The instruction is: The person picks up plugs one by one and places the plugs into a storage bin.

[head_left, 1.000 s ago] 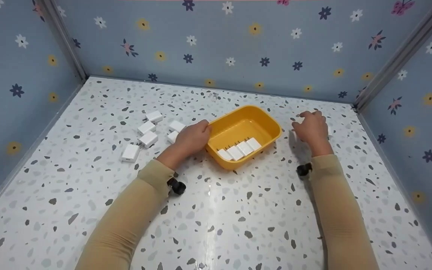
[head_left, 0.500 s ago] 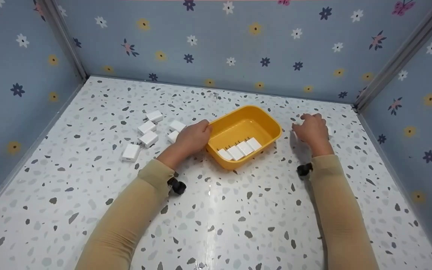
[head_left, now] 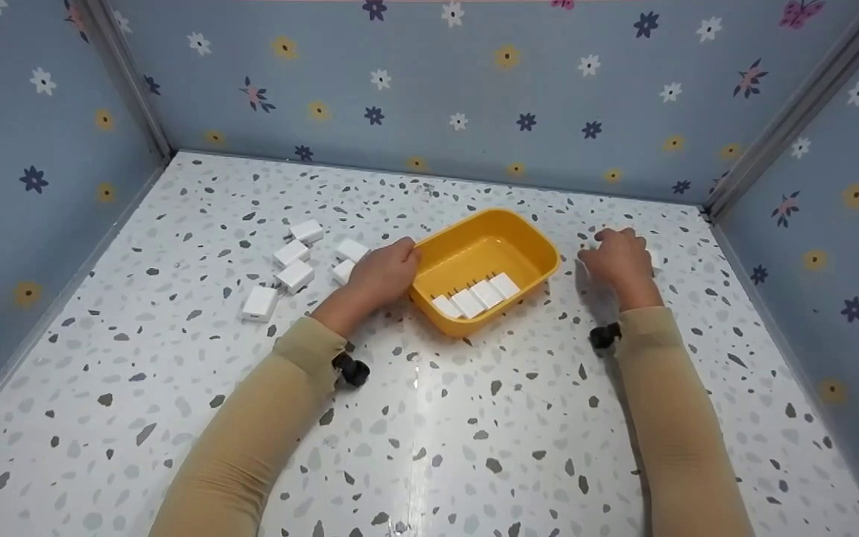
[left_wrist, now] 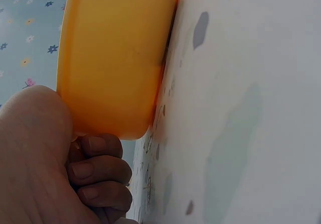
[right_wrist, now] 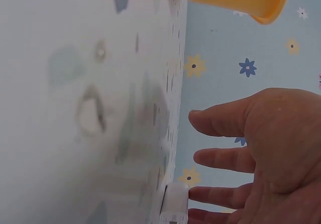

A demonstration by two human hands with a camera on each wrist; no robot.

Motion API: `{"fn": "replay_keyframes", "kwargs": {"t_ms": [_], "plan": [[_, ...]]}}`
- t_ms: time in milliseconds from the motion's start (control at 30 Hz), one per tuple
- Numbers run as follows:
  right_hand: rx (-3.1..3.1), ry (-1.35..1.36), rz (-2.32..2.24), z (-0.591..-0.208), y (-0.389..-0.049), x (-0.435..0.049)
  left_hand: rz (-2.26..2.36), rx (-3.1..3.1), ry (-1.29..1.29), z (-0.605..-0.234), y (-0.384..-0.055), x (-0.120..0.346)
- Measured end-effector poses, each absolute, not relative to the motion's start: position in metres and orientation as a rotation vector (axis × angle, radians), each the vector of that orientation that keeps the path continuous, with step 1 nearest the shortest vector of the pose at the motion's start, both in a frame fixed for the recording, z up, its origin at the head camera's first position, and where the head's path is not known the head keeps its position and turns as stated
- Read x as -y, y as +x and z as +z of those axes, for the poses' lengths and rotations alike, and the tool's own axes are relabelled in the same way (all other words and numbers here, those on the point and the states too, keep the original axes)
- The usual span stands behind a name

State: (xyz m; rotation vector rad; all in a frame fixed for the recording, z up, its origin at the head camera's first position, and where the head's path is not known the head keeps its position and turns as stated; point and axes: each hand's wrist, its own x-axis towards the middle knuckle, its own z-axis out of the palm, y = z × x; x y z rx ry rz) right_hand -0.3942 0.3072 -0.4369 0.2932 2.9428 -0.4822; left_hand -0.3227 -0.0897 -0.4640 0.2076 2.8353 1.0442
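My left hand [head_left: 383, 273] grips the left end of a yellow plastic bin [head_left: 526, 231], thumb at the rim. The left wrist view shows its fingers [left_wrist: 100, 169] curled beside the yellow wall. Inside the bin, several white plug-in charger adapters [head_left: 486, 294] lie in a row along the near side. To the right of the bin, my right hand [head_left: 617, 261] hovers low over the table with fingers spread. In the right wrist view, a fingertip meets a white charger adapter [right_wrist: 175, 201] on the table; the palm holds nothing.
Left of my left hand, several more white adapters [head_left: 294, 276] lie loose on the speckled table [head_left: 429, 447]. Flower-patterned panels [head_left: 429, 89] rise at the back and both sides. A small black camera [head_left: 353, 371] sits at each wrist.
My right hand has shifted very slightly, its fingers moving a little toward me. My left hand, the bin and the adapters on the left have stayed put.
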Motion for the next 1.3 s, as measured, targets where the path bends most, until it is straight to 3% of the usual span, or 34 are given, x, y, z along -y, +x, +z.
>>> {"fn": "replay_keyframes", "kwargs": {"t_ms": [1300], "plan": [[-2.922,0.353,-0.567,-0.4380,-0.3920,-0.3138,1.027,-2.839,0.195,-0.4641,-0.3238,0.0894]]}}
